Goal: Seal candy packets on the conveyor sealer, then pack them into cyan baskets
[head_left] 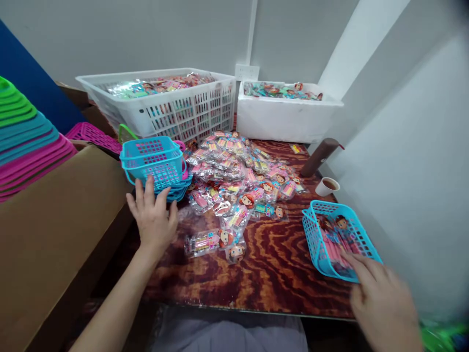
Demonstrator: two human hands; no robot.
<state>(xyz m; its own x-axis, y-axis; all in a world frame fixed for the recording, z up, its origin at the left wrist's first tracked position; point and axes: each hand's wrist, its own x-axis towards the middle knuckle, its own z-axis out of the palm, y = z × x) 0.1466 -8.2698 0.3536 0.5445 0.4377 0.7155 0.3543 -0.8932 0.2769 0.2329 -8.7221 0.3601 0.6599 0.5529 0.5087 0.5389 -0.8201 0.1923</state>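
Note:
My left hand is open, fingers spread, at the near side of a light-blue plastic basket with a handle. That basket rests on more blue baskets; I cannot tell whether the fingertips touch it. My right hand, slightly blurred, reaches over the near rim of another blue basket, its fingers stretched out above the contents. Inside lie several clear packets with doll-like figures and pink pieces. Between my hands, a heap of similar clear packets with cartoon heads and coloured sticks covers the table's middle.
A white slatted crate and a white foam box, both full of packets, stand behind. On the right are a brown cylinder and a paper cup. A cardboard box and stacked coloured baskets flank the wooden table.

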